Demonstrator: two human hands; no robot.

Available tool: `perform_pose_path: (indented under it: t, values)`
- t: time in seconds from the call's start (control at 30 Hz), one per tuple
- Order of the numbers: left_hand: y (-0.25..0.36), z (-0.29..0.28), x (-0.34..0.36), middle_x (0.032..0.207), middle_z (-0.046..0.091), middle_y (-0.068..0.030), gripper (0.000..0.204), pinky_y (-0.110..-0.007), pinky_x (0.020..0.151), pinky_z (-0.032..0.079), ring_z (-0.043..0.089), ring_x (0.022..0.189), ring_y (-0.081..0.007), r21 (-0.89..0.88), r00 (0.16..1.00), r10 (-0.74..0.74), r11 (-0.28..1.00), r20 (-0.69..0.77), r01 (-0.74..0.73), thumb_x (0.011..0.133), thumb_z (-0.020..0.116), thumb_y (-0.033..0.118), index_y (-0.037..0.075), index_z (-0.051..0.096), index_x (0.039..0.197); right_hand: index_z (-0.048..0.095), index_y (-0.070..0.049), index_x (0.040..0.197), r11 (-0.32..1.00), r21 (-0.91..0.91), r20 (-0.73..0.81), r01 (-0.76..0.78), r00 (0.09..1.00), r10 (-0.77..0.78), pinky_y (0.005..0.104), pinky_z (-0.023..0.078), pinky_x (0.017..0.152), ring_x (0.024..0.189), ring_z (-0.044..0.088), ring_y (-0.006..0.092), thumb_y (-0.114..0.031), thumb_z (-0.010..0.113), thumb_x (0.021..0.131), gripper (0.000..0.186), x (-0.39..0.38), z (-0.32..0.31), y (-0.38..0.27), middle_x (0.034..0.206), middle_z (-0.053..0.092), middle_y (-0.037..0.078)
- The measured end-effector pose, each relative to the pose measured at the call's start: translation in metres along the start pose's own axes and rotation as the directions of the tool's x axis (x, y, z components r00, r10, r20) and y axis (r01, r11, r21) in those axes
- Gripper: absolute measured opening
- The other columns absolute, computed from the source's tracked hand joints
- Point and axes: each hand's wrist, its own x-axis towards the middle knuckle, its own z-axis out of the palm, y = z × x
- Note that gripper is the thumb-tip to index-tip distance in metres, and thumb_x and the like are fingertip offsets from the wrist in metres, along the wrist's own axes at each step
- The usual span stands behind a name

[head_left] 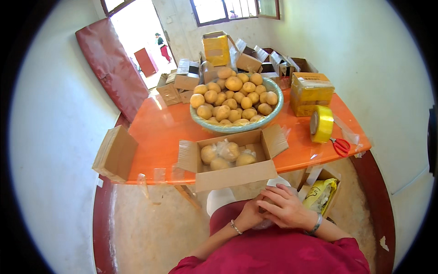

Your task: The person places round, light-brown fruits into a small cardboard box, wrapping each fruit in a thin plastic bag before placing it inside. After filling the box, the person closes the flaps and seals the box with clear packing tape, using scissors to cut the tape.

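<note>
Close against my red top, my left hand [251, 214] and my right hand [286, 209] are closed together around a brownish round thing that looks like a potato [268, 202]. Fingers cover most of it, and a bit of clear plastic [263, 224] shows beneath them. Just ahead, an open cardboard box [237, 177] sits at the table's front edge, its flaps spread. Several potatoes [220, 164] in clear plastic bags lie inside it. Behind the box, a plastic-lined light-blue basin [205, 124] is heaped with loose potatoes [233, 83].
The orange table [155, 137] carries a closed carton [116, 153] at left. On its right are a taped yellow box [312, 93], a yellow tape roll [323, 124] and red-handled pliers [341, 146]. Cartons [188, 75] pile up behind. Below, a box holds a yellow bag [320, 194].
</note>
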Motion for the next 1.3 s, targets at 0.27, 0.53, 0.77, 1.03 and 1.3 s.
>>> perform_pose_path:
  t: [0.27,0.53,0.77,1.03,1.3]
  values:
    - [-0.003,-0.016,-0.009,0.117,0.058,-0.0175,0.057,-0.037,0.092,0.046,0.058,0.109,-0.0322,0.060,0.995,0.095,0.994,-0.004,-0.095,0.078,0.073,0.019,0.005,0.047,0.127,0.050,0.000,0.129,0.723,0.407,0.432,-0.558,0.815,0.386,0.0346,0.050,0.080,0.090,0.065,0.0317,-0.026,0.078,0.074,0.067,-0.032,0.027,0.035,0.101,0.065,0.019]
    - [-0.006,-0.011,-0.003,0.117,0.058,-0.0164,0.054,-0.035,0.092,0.047,0.058,0.108,-0.0294,0.089,0.993,0.074,0.994,-0.093,-0.065,0.077,0.071,0.009,0.005,0.050,0.127,0.065,0.005,0.104,0.239,0.554,0.580,-0.797,0.576,0.576,0.0280,0.050,0.072,0.078,0.060,0.0103,-0.012,0.080,0.073,0.038,-0.048,0.049,0.044,0.088,0.068,0.005]
    - [-0.009,0.004,0.001,0.115,0.062,-0.0125,0.050,-0.030,0.091,0.048,0.060,0.106,-0.0177,-0.116,0.977,-0.085,0.991,-0.196,0.063,0.080,0.066,0.001,0.003,0.050,0.127,0.068,0.004,0.093,0.197,0.619,0.473,-0.760,0.562,0.678,0.0289,0.048,0.059,0.066,0.058,0.0111,-0.013,0.075,0.079,0.023,-0.058,0.064,0.033,0.074,0.066,0.003]
    - [-0.018,0.027,0.002,0.108,0.063,-0.0085,0.029,-0.028,0.086,0.050,0.062,0.097,-0.0144,-0.840,0.942,-0.332,0.523,-0.044,0.145,0.085,0.057,-0.004,0.001,0.057,0.114,0.060,-0.001,0.082,0.781,0.215,0.056,-0.586,0.806,0.589,0.0363,0.049,0.059,0.060,0.059,0.0295,-0.012,0.064,0.083,0.012,-0.051,0.070,0.017,0.073,0.063,0.014]
    - [-0.013,0.018,0.001,0.113,0.061,-0.0067,0.028,-0.040,0.096,0.045,0.058,0.108,-0.0210,-0.929,0.901,-0.234,-0.032,0.365,0.368,0.098,0.046,0.026,0.006,0.056,0.114,0.056,-0.003,0.076,0.916,-0.166,-0.127,-0.365,0.929,0.348,0.0406,0.049,0.057,0.060,0.060,0.0293,-0.010,0.063,0.074,0.010,-0.046,0.076,0.015,0.067,0.059,0.012]
